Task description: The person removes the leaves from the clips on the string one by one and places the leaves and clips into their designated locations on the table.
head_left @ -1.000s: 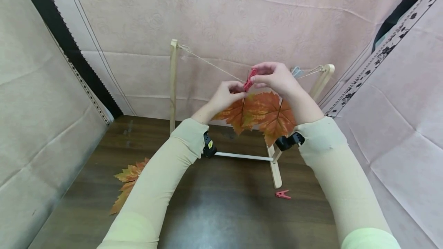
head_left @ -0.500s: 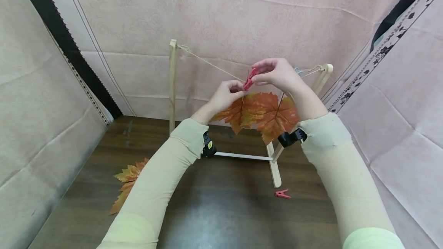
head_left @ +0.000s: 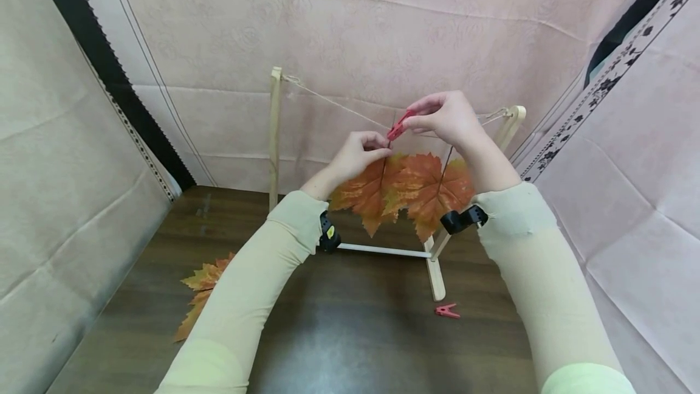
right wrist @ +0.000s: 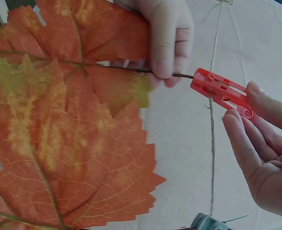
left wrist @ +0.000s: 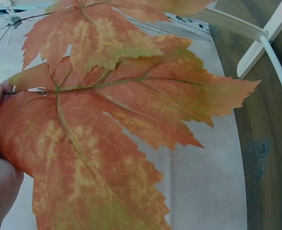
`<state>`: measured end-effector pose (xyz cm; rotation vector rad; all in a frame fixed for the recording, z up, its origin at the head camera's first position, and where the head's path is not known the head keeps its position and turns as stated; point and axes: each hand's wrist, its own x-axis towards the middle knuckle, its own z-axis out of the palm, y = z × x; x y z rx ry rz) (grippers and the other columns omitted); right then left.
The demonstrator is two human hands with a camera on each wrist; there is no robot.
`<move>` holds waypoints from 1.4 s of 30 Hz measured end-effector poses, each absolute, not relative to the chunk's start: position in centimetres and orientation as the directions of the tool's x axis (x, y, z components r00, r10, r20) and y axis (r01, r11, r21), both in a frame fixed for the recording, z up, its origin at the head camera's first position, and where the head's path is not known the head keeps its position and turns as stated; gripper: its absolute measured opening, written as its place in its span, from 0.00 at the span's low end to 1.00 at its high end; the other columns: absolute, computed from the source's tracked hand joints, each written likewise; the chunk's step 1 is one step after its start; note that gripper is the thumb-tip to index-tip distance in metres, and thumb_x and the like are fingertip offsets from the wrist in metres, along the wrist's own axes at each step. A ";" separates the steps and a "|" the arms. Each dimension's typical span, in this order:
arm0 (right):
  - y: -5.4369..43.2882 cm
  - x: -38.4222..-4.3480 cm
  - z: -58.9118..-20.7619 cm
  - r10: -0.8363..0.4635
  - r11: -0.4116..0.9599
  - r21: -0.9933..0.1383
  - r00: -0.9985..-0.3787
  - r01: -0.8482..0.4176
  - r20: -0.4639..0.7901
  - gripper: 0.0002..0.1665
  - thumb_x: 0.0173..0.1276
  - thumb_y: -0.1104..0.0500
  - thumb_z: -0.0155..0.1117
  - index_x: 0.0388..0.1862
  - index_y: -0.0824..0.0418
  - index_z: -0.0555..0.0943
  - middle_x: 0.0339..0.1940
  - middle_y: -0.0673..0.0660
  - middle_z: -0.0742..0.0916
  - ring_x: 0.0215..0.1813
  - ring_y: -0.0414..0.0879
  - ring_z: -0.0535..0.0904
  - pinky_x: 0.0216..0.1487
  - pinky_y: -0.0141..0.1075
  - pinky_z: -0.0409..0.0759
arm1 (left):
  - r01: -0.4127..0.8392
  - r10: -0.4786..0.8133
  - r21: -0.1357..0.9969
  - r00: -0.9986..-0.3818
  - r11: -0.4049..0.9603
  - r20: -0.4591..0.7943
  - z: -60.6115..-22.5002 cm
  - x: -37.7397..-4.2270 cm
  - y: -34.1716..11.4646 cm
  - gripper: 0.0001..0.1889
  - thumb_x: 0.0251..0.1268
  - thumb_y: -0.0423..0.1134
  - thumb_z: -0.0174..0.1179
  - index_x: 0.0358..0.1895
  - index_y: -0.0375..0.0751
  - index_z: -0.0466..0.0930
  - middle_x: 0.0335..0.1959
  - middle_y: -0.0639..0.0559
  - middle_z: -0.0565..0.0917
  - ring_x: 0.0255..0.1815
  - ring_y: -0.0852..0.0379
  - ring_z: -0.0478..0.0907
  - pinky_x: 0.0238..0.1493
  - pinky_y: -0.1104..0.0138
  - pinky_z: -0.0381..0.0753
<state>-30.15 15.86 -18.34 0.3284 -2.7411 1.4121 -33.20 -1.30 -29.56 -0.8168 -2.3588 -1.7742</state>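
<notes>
In the head view my left hand (head_left: 358, 154) pinches the dark stem of an orange maple leaf (head_left: 363, 193). My right hand (head_left: 445, 117) holds a red clothespin (head_left: 399, 125) by its rear end, between thumb and fingers. Seen from the right wrist, the clothespin's front end (right wrist: 203, 79) meets the stem tip and lies across the string (right wrist: 212, 143); whether it clamps both I cannot tell. A second maple leaf (head_left: 437, 193) hangs to the right, overlapping the first. A blue-grey clothespin (right wrist: 205, 221) shows at the bottom of the right wrist view.
The string runs between two wooden posts, left (head_left: 274, 138) and right (head_left: 508, 126). A white rod (head_left: 383, 250) joins the stand low down. On the dark wooden table (head_left: 339, 333) lie another red clothespin (head_left: 447, 311) and a leaf (head_left: 202, 293) partly behind the left sleeve.
The red clothespin and right hand have shifted slightly right, opening a small gap above the left fingertips. Both leaves hang a little lower in view. My left hand has barely moved.
</notes>
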 end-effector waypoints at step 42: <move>19.8 -28.8 -18.4 -0.068 0.321 -0.912 -0.966 -0.257 0.248 0.15 0.54 0.61 0.72 0.41 0.62 0.81 0.27 0.43 0.87 0.29 0.36 0.84 0.37 0.25 0.80 | 0.424 0.442 0.859 -0.854 0.288 0.273 -31.4 -32.5 -5.2 0.07 0.57 0.29 0.64 0.38 0.31 0.81 0.30 0.46 0.83 0.30 0.61 0.77 0.37 0.72 0.76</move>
